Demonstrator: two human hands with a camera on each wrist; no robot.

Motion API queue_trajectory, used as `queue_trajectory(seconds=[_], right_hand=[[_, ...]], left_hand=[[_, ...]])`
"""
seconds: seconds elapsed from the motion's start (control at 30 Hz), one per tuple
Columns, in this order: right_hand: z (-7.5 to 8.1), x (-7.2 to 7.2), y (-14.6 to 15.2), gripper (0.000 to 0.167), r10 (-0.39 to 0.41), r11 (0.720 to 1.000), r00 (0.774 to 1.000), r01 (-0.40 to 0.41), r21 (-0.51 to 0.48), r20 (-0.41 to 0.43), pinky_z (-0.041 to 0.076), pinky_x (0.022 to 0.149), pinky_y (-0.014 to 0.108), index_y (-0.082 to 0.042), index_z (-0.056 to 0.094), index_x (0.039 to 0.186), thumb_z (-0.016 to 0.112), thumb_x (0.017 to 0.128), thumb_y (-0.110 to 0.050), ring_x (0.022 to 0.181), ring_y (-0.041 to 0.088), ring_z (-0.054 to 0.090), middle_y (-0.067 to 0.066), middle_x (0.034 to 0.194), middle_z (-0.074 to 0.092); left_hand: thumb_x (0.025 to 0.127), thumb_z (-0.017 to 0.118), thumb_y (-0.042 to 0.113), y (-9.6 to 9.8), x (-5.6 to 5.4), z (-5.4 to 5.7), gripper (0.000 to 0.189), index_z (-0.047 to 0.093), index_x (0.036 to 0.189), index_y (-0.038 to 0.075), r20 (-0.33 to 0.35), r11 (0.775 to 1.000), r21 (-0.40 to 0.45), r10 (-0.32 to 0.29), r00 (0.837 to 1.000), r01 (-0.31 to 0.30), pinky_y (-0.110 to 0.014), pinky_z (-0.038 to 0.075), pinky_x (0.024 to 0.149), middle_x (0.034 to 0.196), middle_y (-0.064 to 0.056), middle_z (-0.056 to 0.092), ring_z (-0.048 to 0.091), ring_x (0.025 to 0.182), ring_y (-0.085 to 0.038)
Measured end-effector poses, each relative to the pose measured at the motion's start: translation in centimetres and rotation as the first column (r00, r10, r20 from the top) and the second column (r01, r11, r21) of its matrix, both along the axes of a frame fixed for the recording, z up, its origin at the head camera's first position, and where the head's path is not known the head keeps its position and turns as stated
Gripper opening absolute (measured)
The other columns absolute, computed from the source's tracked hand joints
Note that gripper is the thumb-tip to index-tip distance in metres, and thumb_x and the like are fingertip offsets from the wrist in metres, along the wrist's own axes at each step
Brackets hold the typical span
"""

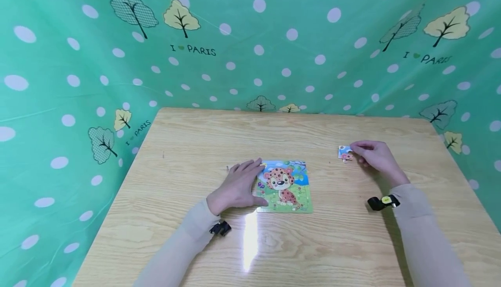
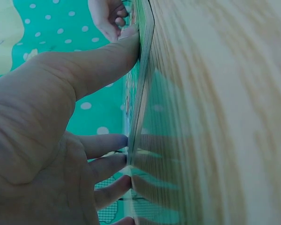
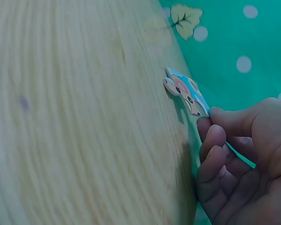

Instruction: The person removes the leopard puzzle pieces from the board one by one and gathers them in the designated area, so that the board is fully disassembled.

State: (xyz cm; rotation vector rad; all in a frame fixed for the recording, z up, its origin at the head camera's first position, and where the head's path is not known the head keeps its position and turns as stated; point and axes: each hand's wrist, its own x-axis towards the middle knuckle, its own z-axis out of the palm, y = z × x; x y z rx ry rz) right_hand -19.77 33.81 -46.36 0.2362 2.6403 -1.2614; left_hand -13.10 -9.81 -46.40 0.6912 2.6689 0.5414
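Observation:
A square jigsaw puzzle with a cartoon spotted leopard lies on the wooden table. My left hand spreads over its left side, thumb on the lower left part and fingertips at the upper left corner, which they partly cover. In the left wrist view, the thumb presses the puzzle's face near its edge, with the fingers stretched out. Off to the right, my right hand pinches a puzzle piece between thumb and forefinger. This piece shows blue sky and a pinkish, dark-spotted part; it is tilted, just above the table.
The wooden table stretches around both hands. Green dotted cloth with printed trees hangs behind and beside it. A black wrist camera is strapped to the right wrist, another black device to the left.

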Motion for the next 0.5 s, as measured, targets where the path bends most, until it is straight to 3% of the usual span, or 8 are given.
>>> queue_trajectory(seconds=[0.27,0.5], right_hand=[[-0.26,-0.71,0.93,0.055,-0.027,0.999,1.000,0.027,0.021,0.013,0.053,0.059,0.025,0.002,0.063,0.141,0.062,0.108,-0.042,0.068,0.006,0.056,-0.004,0.086,0.065],[-0.89,-0.90,0.48,0.057,-0.030,0.996,0.999,0.031,0.083,-0.011,0.052,0.056,0.027,-0.001,0.065,0.142,0.060,0.108,-0.047,0.065,0.008,0.055,0.020,0.128,0.067]], left_hand=[[0.079,0.088,0.060,0.01,-0.10,0.06,0.113,0.036,0.167,0.012,-0.003,1.000,0.004,-0.003,1.000,0.003,-0.061,0.019,0.133,0.179,-0.005,0.023,0.022,0.165,-0.030],[0.079,0.087,0.062,-0.05,0.07,0.00,0.114,0.035,0.167,0.013,-0.003,1.000,-0.003,-0.009,1.000,0.009,-0.062,0.019,0.133,0.179,-0.005,0.023,0.022,0.165,-0.031]])
